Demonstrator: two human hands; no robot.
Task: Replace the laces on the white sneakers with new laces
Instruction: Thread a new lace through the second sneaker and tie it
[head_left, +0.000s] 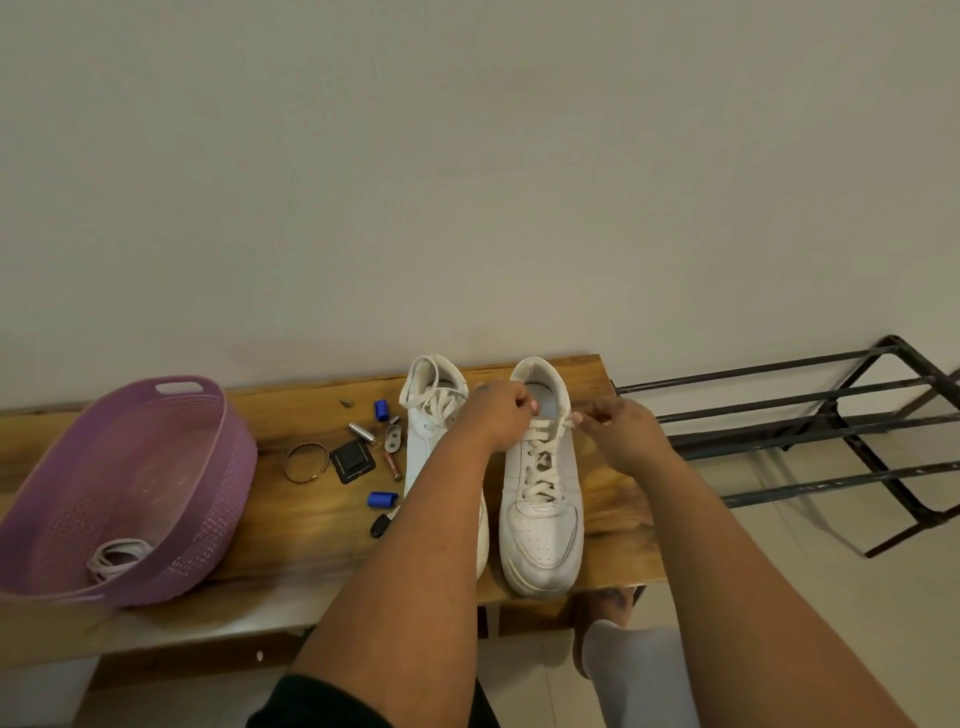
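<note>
Two white sneakers stand side by side on a wooden bench (291, 525), toes toward me. The right sneaker (540, 525) is laced with a white lace (540, 462). My left hand (498, 415) pinches the lace at the top left eyelets near the collar. My right hand (623, 431) pinches the other lace end at the top right eyelet. The left sneaker (431, 415) lies partly behind my left forearm, with loose laces at its collar. A coil of white laces (117, 558) rests inside the purple basket (218, 467).
Small items lie left of the shoes: a bracelet (305, 462), a black square piece (353, 461), batteries and blue caps (382, 500). A black metal rack (831, 431) stands to the right of the bench. The wall is close behind.
</note>
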